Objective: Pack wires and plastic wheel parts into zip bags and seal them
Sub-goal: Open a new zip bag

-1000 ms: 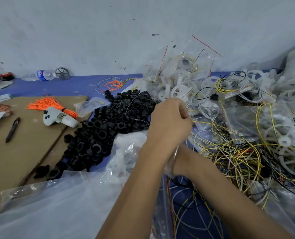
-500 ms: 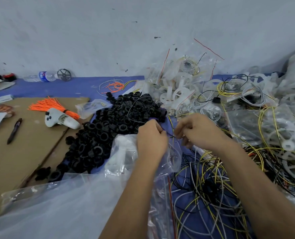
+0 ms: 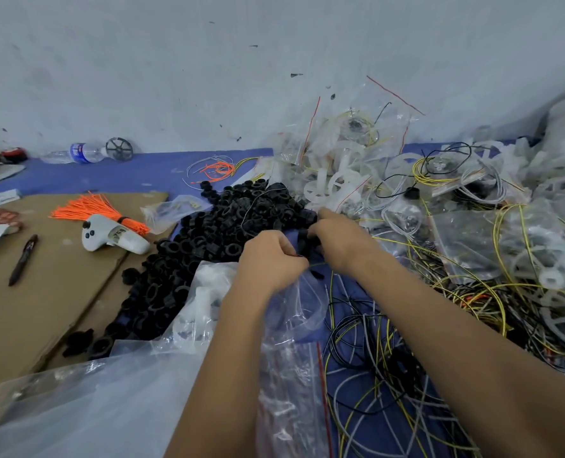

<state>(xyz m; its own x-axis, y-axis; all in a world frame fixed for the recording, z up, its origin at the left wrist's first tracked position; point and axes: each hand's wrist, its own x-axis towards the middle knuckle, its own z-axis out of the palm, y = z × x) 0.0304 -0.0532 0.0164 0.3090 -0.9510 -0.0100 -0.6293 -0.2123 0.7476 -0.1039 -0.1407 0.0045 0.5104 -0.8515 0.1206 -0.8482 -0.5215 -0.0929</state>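
Observation:
My left hand point(image 3: 271, 259) grips the mouth of a clear zip bag point(image 3: 294, 319) that hangs below it over the blue cloth. My right hand point(image 3: 337, 239) lies just right of it at the edge of a big heap of black plastic ring parts point(image 3: 215, 239), its fingers curled round a few black pieces. Loose yellow, black and grey wires point(image 3: 373, 342) spread under my right forearm. White plastic wheels point(image 3: 334, 183) and filled clear bags pile up against the wall behind.
A brown cardboard sheet point(image 3: 36, 299) lies at left with a white controller point(image 3: 109, 238), an orange bundle of ties point(image 3: 95, 208) and a pen point(image 3: 23, 259). A large clear plastic sheet point(image 3: 92, 408) covers the near left. A water bottle point(image 3: 76, 153) lies by the wall.
My hands have come apart from the clasped position; the right hand moved out to the black parts heap while the left kept hold of the bag mouth.

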